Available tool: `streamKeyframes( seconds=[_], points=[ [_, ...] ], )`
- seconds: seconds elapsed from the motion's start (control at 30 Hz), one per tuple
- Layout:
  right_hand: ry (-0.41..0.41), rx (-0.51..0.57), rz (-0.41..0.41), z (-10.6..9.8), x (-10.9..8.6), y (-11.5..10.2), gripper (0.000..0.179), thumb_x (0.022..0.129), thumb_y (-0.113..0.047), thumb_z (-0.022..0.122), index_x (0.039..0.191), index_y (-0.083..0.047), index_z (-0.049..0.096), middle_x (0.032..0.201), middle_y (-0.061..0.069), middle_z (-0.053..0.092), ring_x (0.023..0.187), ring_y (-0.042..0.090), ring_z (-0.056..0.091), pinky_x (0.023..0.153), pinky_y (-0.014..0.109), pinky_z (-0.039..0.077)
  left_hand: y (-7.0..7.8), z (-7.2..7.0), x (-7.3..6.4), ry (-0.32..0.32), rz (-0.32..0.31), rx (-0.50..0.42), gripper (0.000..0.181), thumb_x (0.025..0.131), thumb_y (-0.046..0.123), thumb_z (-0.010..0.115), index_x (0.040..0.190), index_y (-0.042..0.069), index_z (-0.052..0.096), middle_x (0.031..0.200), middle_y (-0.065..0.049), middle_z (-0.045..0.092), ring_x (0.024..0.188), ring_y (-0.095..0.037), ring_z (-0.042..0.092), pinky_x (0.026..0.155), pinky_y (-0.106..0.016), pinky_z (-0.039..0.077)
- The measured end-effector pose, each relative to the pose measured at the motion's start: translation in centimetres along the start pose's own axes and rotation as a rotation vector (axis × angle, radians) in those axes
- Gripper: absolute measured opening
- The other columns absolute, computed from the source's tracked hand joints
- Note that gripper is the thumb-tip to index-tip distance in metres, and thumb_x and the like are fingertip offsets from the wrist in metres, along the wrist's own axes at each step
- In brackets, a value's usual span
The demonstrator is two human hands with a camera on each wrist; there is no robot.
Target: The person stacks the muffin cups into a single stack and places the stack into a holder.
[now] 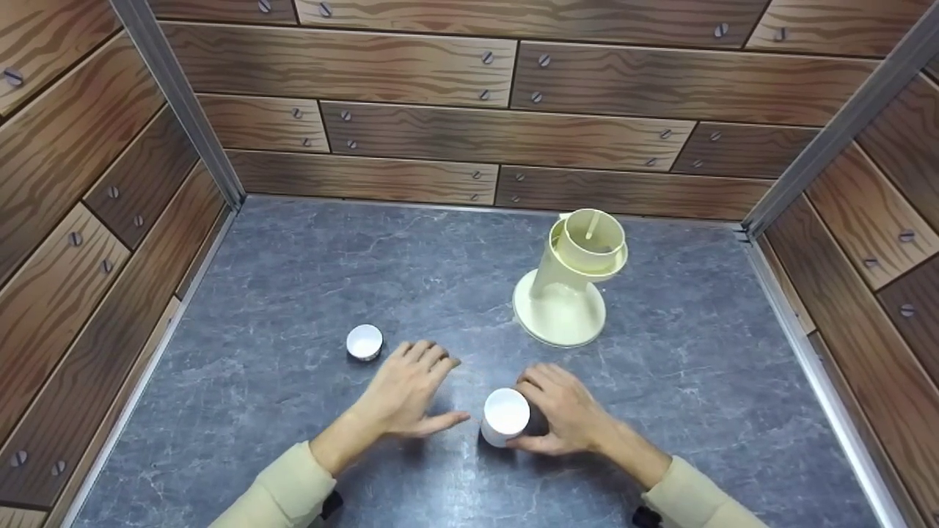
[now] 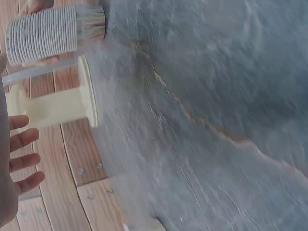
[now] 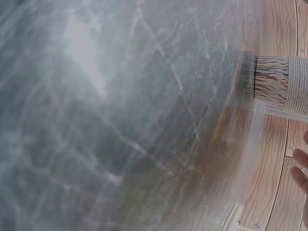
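Observation:
My right hand (image 1: 561,411) holds a stack of paper cups (image 1: 506,412), its fingers behind and its thumb in front. The stack stands upright on the tabletop; the left wrist view shows the ribbed rims of the nested paper cups (image 2: 43,36) and a coloured streaky pattern on the lowest one. To the left of the stack, my left hand (image 1: 407,392) hovers with fingers extended, thumb toward the cups and touching nothing. A small white cup (image 1: 364,342) stands beyond it, farther left. In the right wrist view, some fingers (image 3: 299,178) appear at the right edge.
A pale yellow stand (image 1: 561,312) with a round base, a column and a cylindrical holder on top rises behind my right hand. The grey marbled tabletop (image 1: 308,249) is bounded by wood-plank-patterned walls (image 1: 411,128) at the back and sides, with metal strips at the corners.

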State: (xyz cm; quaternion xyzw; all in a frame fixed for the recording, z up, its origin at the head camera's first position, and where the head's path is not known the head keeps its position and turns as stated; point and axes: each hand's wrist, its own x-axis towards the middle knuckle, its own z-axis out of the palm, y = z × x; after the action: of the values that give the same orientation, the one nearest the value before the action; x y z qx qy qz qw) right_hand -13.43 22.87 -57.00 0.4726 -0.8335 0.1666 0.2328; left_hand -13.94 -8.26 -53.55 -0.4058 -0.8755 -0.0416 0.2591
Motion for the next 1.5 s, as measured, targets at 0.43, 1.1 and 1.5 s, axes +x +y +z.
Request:
streamKeyframes(
  seconds=[0.43, 1.1, 1.5],
  points=[
    [0.006, 0.01, 0.003, 0.0, 0.0, -0.1, 0.062, 0.073, -0.068, 0.084, 0.102, -0.016, 0.068, 0.099, -0.005, 0.063, 0.089, 0.012, 0.058, 0.079, 0.03, 0.05, -3.0, 0.0, -1.8, -0.016, -0.093, 0.024, 0.077, 0.082, 0.076, 0.069, 0.125, 0.013, 0.067, 0.114, -0.004, 0.07, 0.108, -0.024, 0.065, 0.091, -0.041, 0.053],
    [-0.02, 0.002, 0.007, -0.1, 0.0, -0.2, 0.062, 0.076, -0.07, 0.081, 0.104, -0.016, 0.067, 0.1, -0.003, 0.063, 0.091, 0.013, 0.058, 0.079, 0.03, 0.05, -7.4, 1.2, -4.9, -0.094, -0.306, -0.01, 0.085, 0.084, 0.074, 0.07, 0.139, 0.01, 0.061, 0.127, -0.012, 0.066, 0.121, -0.035, 0.06, 0.1, -0.054, 0.052],
    [0.005, 0.008, 0.014, -0.1, 0.1, -0.2, 0.061, 0.073, -0.067, 0.084, 0.102, -0.016, 0.068, 0.097, -0.005, 0.062, 0.088, 0.012, 0.057, 0.078, 0.03, 0.048, -9.2, 2.0, -6.3, -0.122, -0.418, -0.026, 0.088, 0.086, 0.076, 0.064, 0.14, 0.007, 0.059, 0.131, -0.016, 0.064, 0.123, -0.036, 0.058, 0.1, -0.054, 0.047]
  ],
)
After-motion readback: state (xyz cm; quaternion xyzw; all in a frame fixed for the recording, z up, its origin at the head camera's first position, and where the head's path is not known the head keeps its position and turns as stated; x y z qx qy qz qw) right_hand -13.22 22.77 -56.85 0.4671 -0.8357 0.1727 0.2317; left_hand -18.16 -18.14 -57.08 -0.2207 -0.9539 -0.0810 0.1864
